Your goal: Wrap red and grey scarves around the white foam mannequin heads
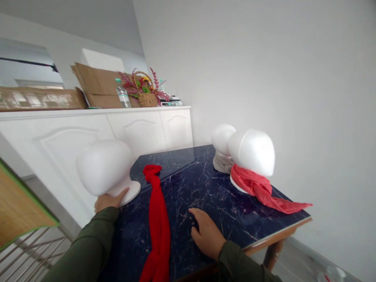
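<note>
A white foam mannequin head (104, 164) stands at the left side of the dark blue marbled table (194, 188). My left hand (110, 200) is closed around its neck, just above the round base; some of the fingers are hidden behind it. My right hand (207, 233) is over the near part of the table with thumb and forefinger apart, and it holds nothing. Between my hands lies a long red scarf (159, 223), knotted at its far end. On the right, a second foam head (252, 150) wears a coral-red scarf (258, 186) tied round its neck.
Behind that, a third foam head (222, 138) has a grey scarf (222, 162) at its neck. A white cabinet (141, 131) backs the table, carrying cardboard boxes (100, 88), a plastic bottle (123, 96) and a flower basket (147, 100). A metal rack (32, 250) stands at lower left.
</note>
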Action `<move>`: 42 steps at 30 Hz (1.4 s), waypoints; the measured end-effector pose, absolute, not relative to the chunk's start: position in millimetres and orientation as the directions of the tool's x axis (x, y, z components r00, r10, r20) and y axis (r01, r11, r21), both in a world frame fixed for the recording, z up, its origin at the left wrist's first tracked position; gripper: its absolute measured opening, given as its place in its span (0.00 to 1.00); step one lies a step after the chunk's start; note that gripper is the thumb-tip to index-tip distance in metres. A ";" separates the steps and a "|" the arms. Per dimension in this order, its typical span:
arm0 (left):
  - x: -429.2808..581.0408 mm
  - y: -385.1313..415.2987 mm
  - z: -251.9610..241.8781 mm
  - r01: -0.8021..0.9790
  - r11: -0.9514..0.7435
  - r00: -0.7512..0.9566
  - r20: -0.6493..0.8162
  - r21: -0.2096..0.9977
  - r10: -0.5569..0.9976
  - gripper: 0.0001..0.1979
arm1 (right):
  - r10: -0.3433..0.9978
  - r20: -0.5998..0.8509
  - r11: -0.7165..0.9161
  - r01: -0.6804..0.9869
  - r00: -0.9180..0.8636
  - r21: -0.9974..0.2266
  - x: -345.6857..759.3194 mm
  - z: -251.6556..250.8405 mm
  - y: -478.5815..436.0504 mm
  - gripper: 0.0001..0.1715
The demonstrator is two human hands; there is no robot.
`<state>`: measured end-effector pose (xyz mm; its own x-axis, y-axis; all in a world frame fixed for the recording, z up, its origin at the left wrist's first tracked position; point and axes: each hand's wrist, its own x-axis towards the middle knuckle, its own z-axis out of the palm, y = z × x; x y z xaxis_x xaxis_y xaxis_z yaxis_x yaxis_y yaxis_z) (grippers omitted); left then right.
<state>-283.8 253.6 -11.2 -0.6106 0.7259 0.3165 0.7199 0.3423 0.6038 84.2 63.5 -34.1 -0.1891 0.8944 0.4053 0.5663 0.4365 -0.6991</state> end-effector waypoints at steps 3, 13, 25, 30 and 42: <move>-284.5 251.6 -13.7 0.755 0.375 -0.607 0.357 0.538 0.710 0.41 | 0.896 0.440 0.403 0.540 -0.066 -0.739 90.4 -37.1 63.8 0.29; -267.8 269.4 -6.9 0.744 0.339 -0.589 0.325 0.576 0.740 0.45 | 0.431 0.771 0.151 0.805 0.468 -0.574 212.6 -35.2 68.7 0.22; -226.2 204.6 5.9 0.589 0.249 -0.663 0.284 0.769 0.693 0.56 | 0.718 0.396 -0.136 0.674 0.572 -0.727 303.2 -18.4 104.9 0.32; -167.3 114.5 7.9 0.389 -0.204 -0.460 0.381 0.899 0.802 0.48 | 0.686 0.320 -0.008 0.446 0.654 -0.895 284.2 -17.1 85.3 0.26; 27.2 -28.5 -14.9 -0.279 -0.074 0.154 0.121 0.957 0.981 0.30 | 0.919 0.268 0.165 0.333 0.291 -0.928 151.7 -4.3 -26.9 0.26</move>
<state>27.2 -28.5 -14.9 0.1539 0.9806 0.1210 -0.2792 -0.0742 0.9573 151.7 -26.9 -4.3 0.2906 0.9185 0.2681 0.3335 0.1654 -0.9281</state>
